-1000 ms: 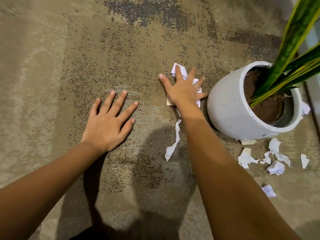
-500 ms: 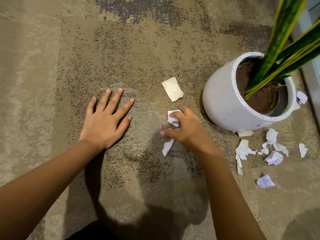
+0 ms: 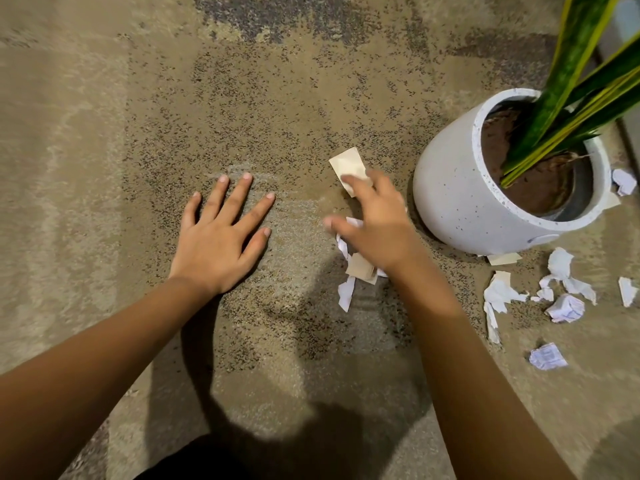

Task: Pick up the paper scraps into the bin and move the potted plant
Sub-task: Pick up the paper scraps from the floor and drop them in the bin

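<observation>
Carpet (image 3: 104,168) beige, dark-speckled (paper scraps (image 3: 564,306) beside white pot (image 3: 460,202)).

Hands (image 3: 375,230) over paper scraps (image 3: 358,268)

The carpet (image 3: 104,168) is tan, flecked with dark specks that thicken into a grey-brown patch at the top. The pot (image 3: 457,199) is white with fine dark speckles; its soil (image 3: 540,195) is reddish brown. The leaves (image 3: 571,64) are deep green edged in yellow. Paper scraps (image 3: 498,292) lie white — one scrap (image 3: 348,164) is cream, and a crumpled scrap (image 3: 549,356) shows faint bluish print.
</observation>
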A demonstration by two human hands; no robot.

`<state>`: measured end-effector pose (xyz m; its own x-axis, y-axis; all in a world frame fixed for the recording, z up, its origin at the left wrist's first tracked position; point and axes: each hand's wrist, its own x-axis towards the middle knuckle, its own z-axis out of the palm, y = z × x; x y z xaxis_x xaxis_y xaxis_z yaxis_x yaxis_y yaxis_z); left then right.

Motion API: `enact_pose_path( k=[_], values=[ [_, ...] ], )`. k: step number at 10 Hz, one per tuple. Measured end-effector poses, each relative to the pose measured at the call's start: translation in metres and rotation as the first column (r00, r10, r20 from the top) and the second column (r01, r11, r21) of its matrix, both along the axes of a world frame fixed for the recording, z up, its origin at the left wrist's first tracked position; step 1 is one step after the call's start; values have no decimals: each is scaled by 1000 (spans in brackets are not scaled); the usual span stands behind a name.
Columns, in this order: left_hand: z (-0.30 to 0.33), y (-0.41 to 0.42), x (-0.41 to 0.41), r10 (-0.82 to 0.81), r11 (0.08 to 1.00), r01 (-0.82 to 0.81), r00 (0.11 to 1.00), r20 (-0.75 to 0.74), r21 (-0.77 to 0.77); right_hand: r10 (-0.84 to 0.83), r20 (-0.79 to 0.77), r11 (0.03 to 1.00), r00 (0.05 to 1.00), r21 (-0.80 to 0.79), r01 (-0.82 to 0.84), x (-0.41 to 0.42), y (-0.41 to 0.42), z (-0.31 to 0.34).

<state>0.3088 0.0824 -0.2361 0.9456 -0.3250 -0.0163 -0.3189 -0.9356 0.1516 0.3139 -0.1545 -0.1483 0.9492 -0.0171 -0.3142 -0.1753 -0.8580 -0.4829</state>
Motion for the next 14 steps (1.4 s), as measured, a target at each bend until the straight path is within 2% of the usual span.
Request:
enact_pose_path(
  k=[1, 2, 4, 5, 6, 7, 8, 9, 10, 11, 12, 13, 14],
  values=[
    [1, 0, -1, 2, 1000, -2, 1000, -10, -10, -215, 111, 966, 970, -120, 227, 48, 10, -13],
    [2, 0, -1, 5, 1000, -5, 1000, -9, -6, -334, 63, 935, 940, -101, 339, 63, 11, -20],
    [3, 0, -1, 5, 1000, -5, 1000, -14, 6, -395, 150, 913, 906, -44, 405, 79, -5, -21],
    [3, 0, 0, 5, 1000, -5, 1000, -4, 7, -456, 222, 890, 862, 105, 444, 76, -5, -5],
    [3, 0, -1, 4, 1000, -4, 1000, -4, 8, -516, 203, 845, 832, 283, 455, 57, -2, 8],
    [2, 1, -1, 3, 1000, -2, 1000, -3, 9, -502, 52, 803, 864, 399, 442, -1, -7, 21],
    [2, 1, 0, 3, 1000, -3, 1000, -2, 12, -431, -57, 846, 900, 321, 426, -36, -16, 25],
    [2, 1, -1, 3, 1000, -3, 1000, 0, 18, -359, -63, 932, 931, 25, 361, -63, -27, 21],
    [3, 1, -1, 3, 1000, -3, 1000, -4, 15, -285, -41, 957, 958, -68, 282, -72, -27, 19],
    [5, 0, -1, 2, 1000, -2, 1000, -14, 11, -152, -139, 988, 979, -57, 145, -72, -13, 16],
    [5, 0, -1, 3, 1000, -3, 1000, -18, 7, -61, -263, 992, 963, -124, 29, -61, -1, 8],
    [5, 0, -1, 4, 1000, -4, 1000, -18, 7, -8, -425, 974, 905, -207, -88, -47, 8, -2],
    [4, 0, -1, 6, 1000, -6, 1000, -19, 9, -36, -379, 982, 925, -186, -38, -47, 10, -10]
  ],
)
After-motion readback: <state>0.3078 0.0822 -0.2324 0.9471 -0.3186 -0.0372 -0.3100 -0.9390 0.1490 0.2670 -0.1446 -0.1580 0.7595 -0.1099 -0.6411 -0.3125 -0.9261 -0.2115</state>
